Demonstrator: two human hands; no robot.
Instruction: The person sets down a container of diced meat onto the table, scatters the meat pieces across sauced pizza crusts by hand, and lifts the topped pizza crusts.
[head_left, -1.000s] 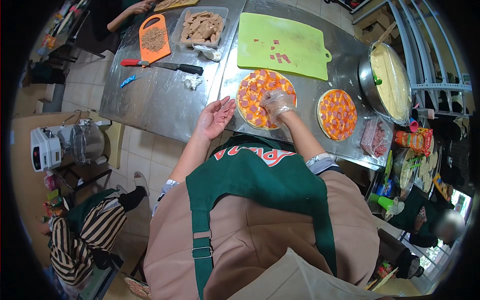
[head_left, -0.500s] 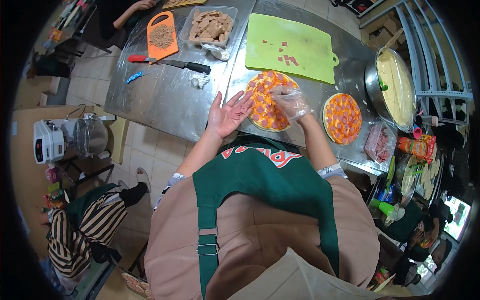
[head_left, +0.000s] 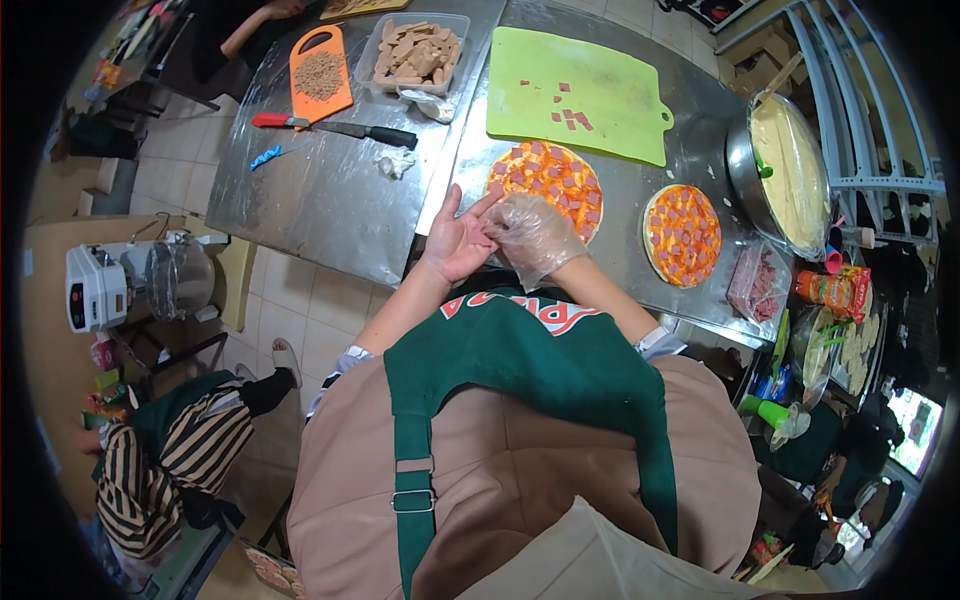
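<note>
My bare left hand (head_left: 462, 238) is palm up with its fingers apart, at the near left edge of a pizza (head_left: 560, 180) topped with pink meat squares. In a clear plastic glove, my right hand (head_left: 532, 236) reaches its fingertips to the left palm, over the pizza's near edge. Its fingers are bunched, and what they hold is too small to make out. A second topped pizza (head_left: 683, 235) lies to the right. Beyond the first pizza, a green cutting board (head_left: 590, 85) carries several meat pieces.
A knife (head_left: 370, 132), an orange board (head_left: 322, 80) with crumbs and a tub of brown pieces (head_left: 416, 55) are at the left. To the right stand a large dough bowl (head_left: 785, 170) and a meat container (head_left: 757, 285). Other people are at both sides.
My gloved right hand has moved left and nearer to me, from over the pizza to the left palm. The left hand stays palm up. The view has shifted slightly.
</note>
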